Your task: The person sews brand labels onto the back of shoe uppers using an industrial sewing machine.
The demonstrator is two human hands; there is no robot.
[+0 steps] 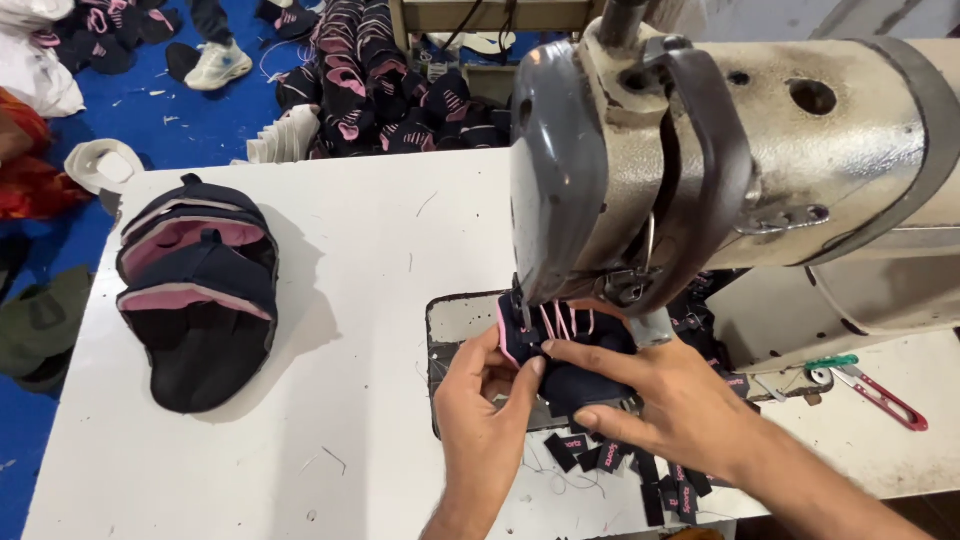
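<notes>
A dark navy shoe upper with pink stripes (545,335) lies under the head of a worn beige sewing machine (720,160), on its metal bed plate (455,320). My left hand (485,405) pinches the near left edge of the upper. My right hand (660,395) rests on top of it, fingers spread and pressing it down. The needle area is hidden behind the machine head.
A stack of navy and pink shoe uppers (198,290) sits at the left of the white table (350,230). Small black labels (640,470) lie near my wrists. Red thread snips (880,395) lie at the right. More uppers (370,85) are piled on the blue floor.
</notes>
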